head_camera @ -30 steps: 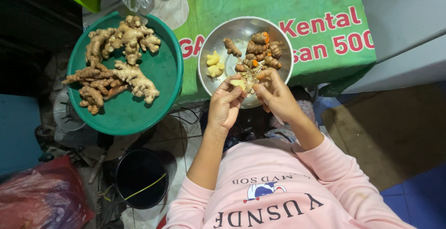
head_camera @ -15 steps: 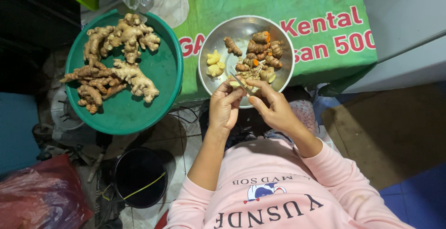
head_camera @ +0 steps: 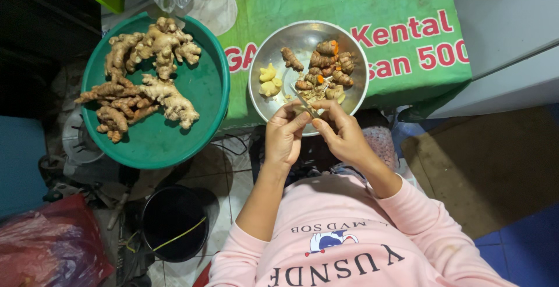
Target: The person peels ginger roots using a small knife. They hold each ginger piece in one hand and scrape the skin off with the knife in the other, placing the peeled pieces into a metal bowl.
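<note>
The left hand (head_camera: 285,138) and right hand (head_camera: 343,135) meet over the near rim of a round shiny steel bowl (head_camera: 273,45), fingers curled shut around a thin knife blade (head_camera: 304,101) and a small piece of root; which grip has which I cannot tell. The bowl sits on a green printed cloth covering the counter (head_camera: 407,2) and carries brown and orange turmeric roots (head_camera: 326,66) beside pale yellow peeled pieces (head_camera: 268,80). To its left, a round green plastic tray (head_camera: 157,141) bears knobbly tan ginger roots (head_camera: 145,71). A black bucket (head_camera: 172,223) stands on the floor below
</note>
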